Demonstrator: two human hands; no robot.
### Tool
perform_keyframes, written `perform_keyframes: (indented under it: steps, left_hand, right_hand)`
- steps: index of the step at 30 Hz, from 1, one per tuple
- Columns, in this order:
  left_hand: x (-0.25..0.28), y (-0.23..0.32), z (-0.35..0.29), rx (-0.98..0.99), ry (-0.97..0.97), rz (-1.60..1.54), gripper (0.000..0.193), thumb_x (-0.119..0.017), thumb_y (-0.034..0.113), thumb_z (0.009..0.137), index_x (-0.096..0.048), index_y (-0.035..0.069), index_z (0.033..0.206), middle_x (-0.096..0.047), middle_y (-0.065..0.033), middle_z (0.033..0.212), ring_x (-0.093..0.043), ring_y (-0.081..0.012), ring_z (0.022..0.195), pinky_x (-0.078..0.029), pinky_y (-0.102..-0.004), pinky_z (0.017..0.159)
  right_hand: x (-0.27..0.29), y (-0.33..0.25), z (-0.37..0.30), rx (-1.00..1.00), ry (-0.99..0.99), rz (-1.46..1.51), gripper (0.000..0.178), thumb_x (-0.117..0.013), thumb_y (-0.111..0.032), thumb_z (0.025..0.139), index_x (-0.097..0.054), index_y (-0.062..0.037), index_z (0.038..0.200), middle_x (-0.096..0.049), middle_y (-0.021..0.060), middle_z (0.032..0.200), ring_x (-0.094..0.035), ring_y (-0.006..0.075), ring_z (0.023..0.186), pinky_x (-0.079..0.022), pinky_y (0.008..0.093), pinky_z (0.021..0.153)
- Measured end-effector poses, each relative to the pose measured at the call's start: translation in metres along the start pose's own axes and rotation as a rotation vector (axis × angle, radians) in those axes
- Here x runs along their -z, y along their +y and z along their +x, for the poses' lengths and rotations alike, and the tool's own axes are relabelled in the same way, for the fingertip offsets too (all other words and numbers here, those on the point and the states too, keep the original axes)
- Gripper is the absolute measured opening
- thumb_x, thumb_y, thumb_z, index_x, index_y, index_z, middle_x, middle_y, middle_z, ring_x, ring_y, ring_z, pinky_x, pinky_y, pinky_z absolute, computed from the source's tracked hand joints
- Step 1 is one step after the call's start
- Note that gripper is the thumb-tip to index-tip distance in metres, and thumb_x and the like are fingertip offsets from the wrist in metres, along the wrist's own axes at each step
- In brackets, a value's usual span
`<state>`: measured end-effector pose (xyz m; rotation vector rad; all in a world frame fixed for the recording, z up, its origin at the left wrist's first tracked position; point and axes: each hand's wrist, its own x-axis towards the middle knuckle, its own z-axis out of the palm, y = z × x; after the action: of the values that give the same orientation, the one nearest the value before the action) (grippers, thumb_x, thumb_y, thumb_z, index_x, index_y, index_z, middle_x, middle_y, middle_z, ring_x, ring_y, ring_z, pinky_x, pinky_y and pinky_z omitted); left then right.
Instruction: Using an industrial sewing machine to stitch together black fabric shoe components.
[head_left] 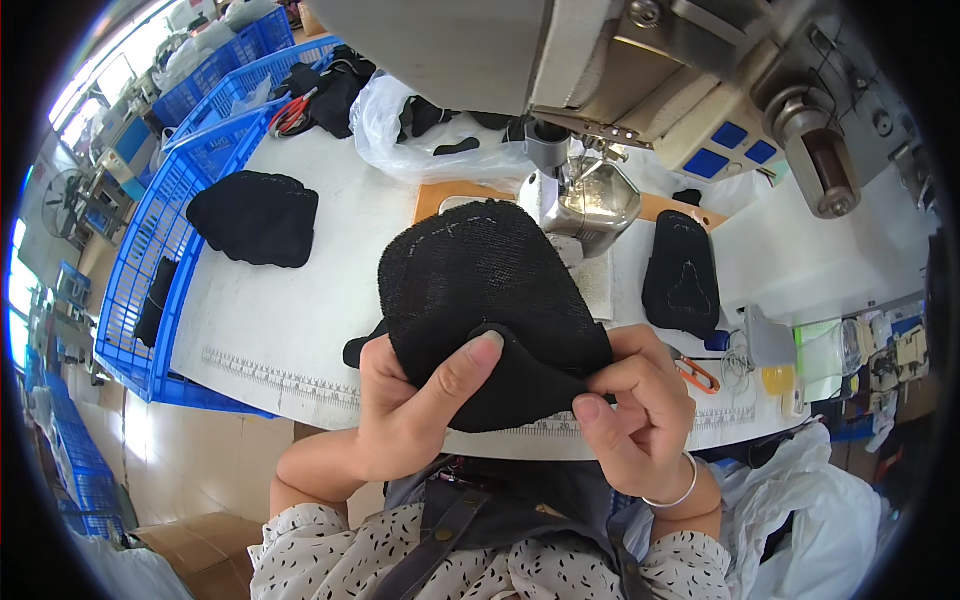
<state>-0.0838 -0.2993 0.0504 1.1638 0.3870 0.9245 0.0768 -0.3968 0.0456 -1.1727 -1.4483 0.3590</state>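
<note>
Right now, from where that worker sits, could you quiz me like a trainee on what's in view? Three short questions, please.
1. True or false: the right hand is holding the orange-handled tool.
2. On which side, left or right, does the person wear the white bangle?
3. What colour is the plastic crate along the left edge of the table?
A) red
B) blue
C) green

Key:
1. False: it and the left hand hold the black fabric piece.
2. Right.
3. B.
</note>
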Motion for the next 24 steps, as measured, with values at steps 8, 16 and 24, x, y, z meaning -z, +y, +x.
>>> perform_keyframes:
  steps: [8, 16, 24]
  left_hand:
    - [-0.006, 0.001, 0.0, 0.02, 0.047, -0.028, 0.015, -0.055, 0.008, 0.09, -0.062, -0.004, 0.096, -0.064, -0.0035, 0.087, -0.056, -0.0069, 0.076, -0.046, -0.0209, 0.068]
    - [0.0, 0.013, 0.035, 0.249, 0.04, -0.105, 0.016, -0.056, 0.008, 0.087, -0.062, -0.004, 0.096, -0.064, -0.0067, 0.087, -0.06, -0.0097, 0.074, -0.049, -0.0228, 0.065]
    - [0.001, 0.033, 0.097, 0.41, 0.054, 0.288, 0.029, -0.061, 0.014, 0.078, -0.058, -0.006, 0.1, -0.063, -0.0107, 0.086, -0.061, -0.0141, 0.072, -0.049, -0.0239, 0.062]
  right_hand:
    - [-0.003, 0.008, -0.004, -0.111, 0.049, 0.302, 0.013, -0.065, 0.007, 0.074, -0.055, 0.0023, 0.082, -0.057, 0.0129, 0.089, -0.053, 0.0096, 0.073, -0.042, 0.0186, 0.066]
    - [0.008, 0.001, 0.03, -0.451, -0.024, 0.415, 0.022, -0.065, -0.007, 0.08, -0.056, 0.0047, 0.096, -0.06, 0.006, 0.079, -0.056, 0.006, 0.067, -0.046, 0.0174, 0.058]
    - [0.018, 0.01, 0.063, -0.586, -0.183, 0.499, 0.025, -0.061, -0.024, 0.087, -0.058, 0.0003, 0.08, -0.053, -0.0011, 0.062, -0.053, 0.0039, 0.049, -0.041, 0.0151, 0.041]
